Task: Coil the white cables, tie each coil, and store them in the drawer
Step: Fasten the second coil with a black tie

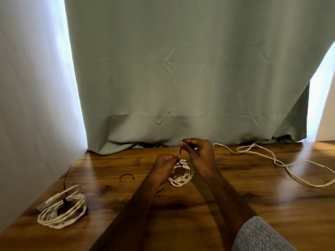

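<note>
Left hand (165, 166): fingers curled, gripping the small white cable coil (182, 175) at its 10 o'clock edge, thumb and forefinger pinching the lower end of a black tie (181, 151). The coil lies on the wooden table (235, 192) at centre, partly hidden under this hand.

Right hand (199, 153): at 1 o'clock from the coil, raised above it, fingertips pinching the upper end of the same black tie, which runs taut between the two hands.

Tied cable coil (62, 211): white, at 8 o'clock from the hands, near the table's left edge, bound by a dark tie whose long tail stands upward; a clear plug end shows at its 10 o'clock side.

Spare black tie (126, 177): curved, loose on the table at 9 o'clock from the hands, well apart from both coils.

Loose white cable (282, 163): uncoiled, sprawling in open loops at 3 o'clock, reaching the table's right edge.

Grey-green curtain (181, 69): hangs at 12 o'clock, hem resting on the table's far edge.
</note>
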A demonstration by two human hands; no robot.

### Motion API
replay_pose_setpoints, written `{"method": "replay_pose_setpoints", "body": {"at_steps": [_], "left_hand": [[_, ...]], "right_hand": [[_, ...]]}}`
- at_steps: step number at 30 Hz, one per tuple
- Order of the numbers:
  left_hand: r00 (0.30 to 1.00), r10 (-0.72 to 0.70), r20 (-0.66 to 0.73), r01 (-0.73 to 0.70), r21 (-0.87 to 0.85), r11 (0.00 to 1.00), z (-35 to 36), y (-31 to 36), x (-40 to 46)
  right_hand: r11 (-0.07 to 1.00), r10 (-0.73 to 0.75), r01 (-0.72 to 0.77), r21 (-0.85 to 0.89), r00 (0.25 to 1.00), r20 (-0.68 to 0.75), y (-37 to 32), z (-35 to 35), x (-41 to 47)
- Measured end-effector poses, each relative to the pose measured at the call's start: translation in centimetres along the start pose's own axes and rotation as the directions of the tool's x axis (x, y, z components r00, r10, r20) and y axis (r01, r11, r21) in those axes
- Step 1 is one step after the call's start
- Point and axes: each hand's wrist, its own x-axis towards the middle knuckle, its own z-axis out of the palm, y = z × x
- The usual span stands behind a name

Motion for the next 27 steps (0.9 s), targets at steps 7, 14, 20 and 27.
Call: {"method": "replay_pose_setpoints", "body": {"at_steps": [7,14,20,27], "left_hand": [[0.999,-0.024,-0.023,0.021,-0.089,0.996,-0.4,-0.2,-0.1],[0.983,-0.144,-0.116,0.121,-0.183,0.976,-1.1,0.1,0.3],[0.969,-0.197,-0.147,0.163,-0.213,0.963,-1.1,-0.1,0.5],[0.982,-0.145,-0.124,0.126,-0.15,0.981,-0.7,-0.5,0.7]], "right_hand": [[0.995,-0.048,0.039,0.092,0.994,0.094,-0.6,-0.7,0.1],[0.988,-0.093,0.138,-0.07,0.891,0.444,-0.4,-1.6,0.3],[0.933,-0.132,0.298,-0.201,0.804,0.579,-0.4,-1.0,0.1],[0.955,-0.179,0.262,-0.138,0.883,0.435,-1.1,-0.1,0.0]]}}
